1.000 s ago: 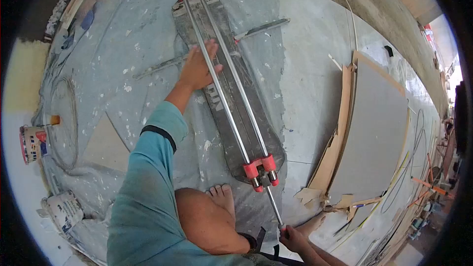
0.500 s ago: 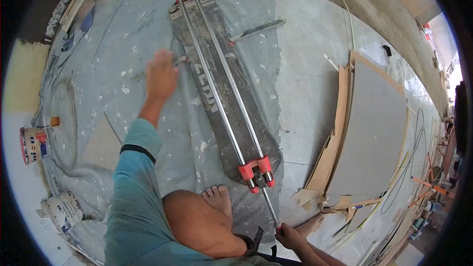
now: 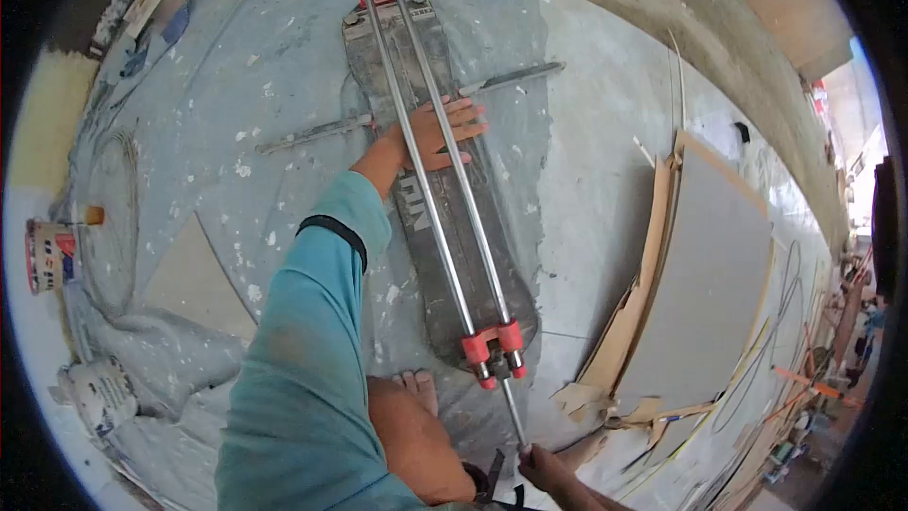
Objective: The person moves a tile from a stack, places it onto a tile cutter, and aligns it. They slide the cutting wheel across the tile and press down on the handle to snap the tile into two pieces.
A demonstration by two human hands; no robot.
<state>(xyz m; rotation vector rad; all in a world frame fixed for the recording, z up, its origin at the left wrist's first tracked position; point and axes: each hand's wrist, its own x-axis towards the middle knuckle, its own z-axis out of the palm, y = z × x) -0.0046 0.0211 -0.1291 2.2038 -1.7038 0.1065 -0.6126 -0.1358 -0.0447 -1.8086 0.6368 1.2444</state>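
A manual tile cutter (image 3: 466, 265) with a dark, dusty bed and two steel rails lies on the floor in front of me. My left hand (image 3: 427, 137) reaches under the rails and rests on the bed, palm down, with its fingers spread. Closed around the end of the cutter's handle (image 3: 514, 414) is my right hand (image 3: 547, 468). The handle leads to a red carriage (image 3: 480, 345) at the near end of the rails. Support arms stick out on both sides, one left (image 3: 312, 135) and one right (image 3: 511, 79).
A blue-grey sheet (image 3: 227, 104) covers the floor under the cutter. On the left are a cut tile piece (image 3: 199, 274) and two buckets, one labelled (image 3: 47, 255), one whitish (image 3: 99, 396). Large grey tiles (image 3: 700, 265) with torn cardboard (image 3: 629, 322) lie to the right, near cables.
My left hand has moved right, from beside the cutter to the bed beneath the rails. My right hand keeps its hold on the handle, and the carriage stays at the near end.
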